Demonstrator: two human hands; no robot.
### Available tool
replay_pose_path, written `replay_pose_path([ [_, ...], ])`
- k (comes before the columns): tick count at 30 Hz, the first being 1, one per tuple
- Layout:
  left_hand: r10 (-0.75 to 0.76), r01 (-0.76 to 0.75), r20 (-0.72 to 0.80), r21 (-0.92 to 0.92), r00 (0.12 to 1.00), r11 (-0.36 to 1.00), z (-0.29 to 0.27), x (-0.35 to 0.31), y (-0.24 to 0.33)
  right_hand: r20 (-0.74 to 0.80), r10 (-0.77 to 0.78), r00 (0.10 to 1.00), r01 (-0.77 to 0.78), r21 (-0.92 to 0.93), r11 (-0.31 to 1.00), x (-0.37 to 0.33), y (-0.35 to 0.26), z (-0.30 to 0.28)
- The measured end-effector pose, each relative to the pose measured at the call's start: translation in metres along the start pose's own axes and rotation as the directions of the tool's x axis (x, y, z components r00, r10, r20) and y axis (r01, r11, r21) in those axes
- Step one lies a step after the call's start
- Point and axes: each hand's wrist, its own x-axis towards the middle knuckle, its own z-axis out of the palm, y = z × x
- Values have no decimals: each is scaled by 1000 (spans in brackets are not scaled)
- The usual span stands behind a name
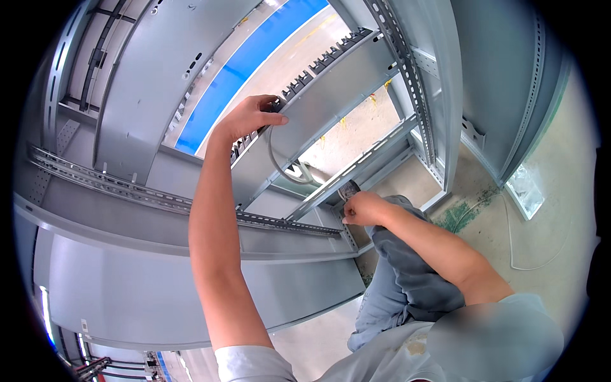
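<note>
My left hand [251, 119] reaches up to a grey metal cross panel [331, 86] in an open cabinet frame. Its fingers curl over the upper edge, on a black toothed strip [296, 84], and the thumb lies against the panel's face. From beneath that thumb a grey cable [275, 159] hangs in a loop toward a pale fitting [305, 173] lower in the frame. Lower right, my right hand [364, 209] is closed beside the frame's bottom corner, near a dark rounded object [348, 189]. What its fingers hold, if anything, is hidden.
Perforated rails [153, 196] cross the cabinet at left, and another upright rail [410, 83] stands at right. Beyond it is a grey door panel [503, 76]. A thin white cord [511, 242] lies on the floor. Blue floor marking [223, 83] shows through the frame.
</note>
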Motion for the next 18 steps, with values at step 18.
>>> replay_pose_path([
  [18,63,-52,-89,120,994,991,14,1,-6,11,-69,998,69,15,998,34,-30,54],
])
